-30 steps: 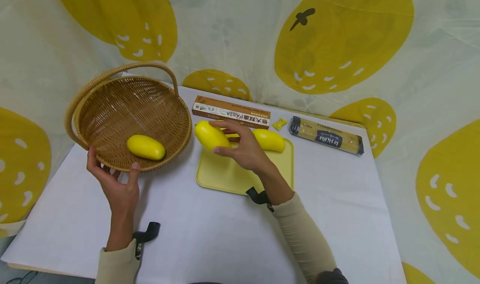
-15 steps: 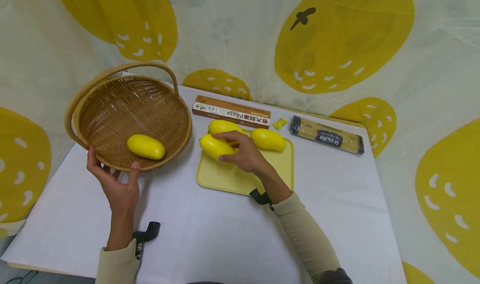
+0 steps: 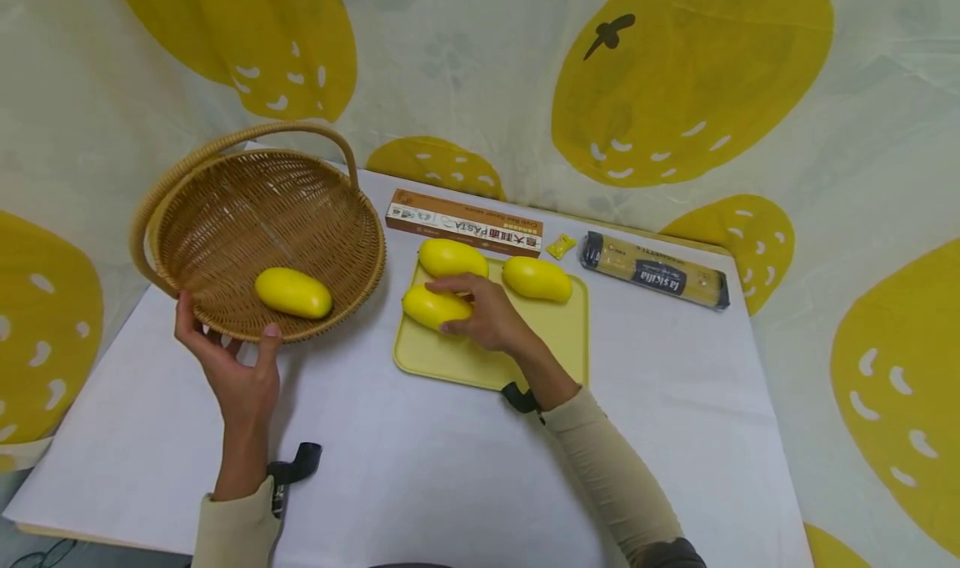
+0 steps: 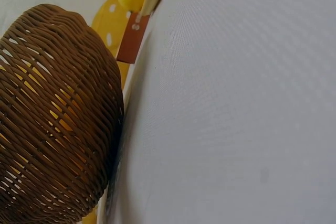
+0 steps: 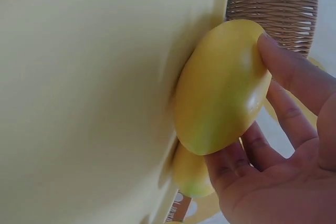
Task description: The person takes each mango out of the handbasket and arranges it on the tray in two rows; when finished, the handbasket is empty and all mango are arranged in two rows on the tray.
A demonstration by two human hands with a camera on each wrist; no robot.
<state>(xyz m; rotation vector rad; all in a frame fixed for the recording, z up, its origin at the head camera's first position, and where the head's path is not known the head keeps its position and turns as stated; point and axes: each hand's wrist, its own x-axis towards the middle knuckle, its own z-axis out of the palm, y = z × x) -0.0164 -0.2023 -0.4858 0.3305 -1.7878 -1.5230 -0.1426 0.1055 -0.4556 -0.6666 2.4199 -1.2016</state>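
My left hand [image 3: 236, 376] grips the near rim of a round wicker basket [image 3: 247, 209] with a tall handle, tilted so its inside faces me. One yellow mango [image 3: 292, 293] lies inside it. My right hand [image 3: 487, 311] holds another mango [image 5: 223, 87] between thumb and fingers, low over the left part of a pale yellow tray [image 3: 450, 364]. The right wrist view shows it against or just above the tray surface; I cannot tell which. Two more mangoes, one at the back left [image 3: 453, 258] and one at the back right [image 3: 537, 279], rest on the tray.
Behind the tray lies a pasta box [image 3: 465, 223]. A small yellow wrapped packet [image 3: 561, 246] and a spaghetti pack [image 3: 655, 270] are to its right. The white-covered table [image 3: 420, 468] meets a lemon-patterned cloth at its back edge.
My right hand has lowered its mango toward the tray, moving slightly right and nearer to me, uncovering the mango behind. The left hand and basket have stayed in place.
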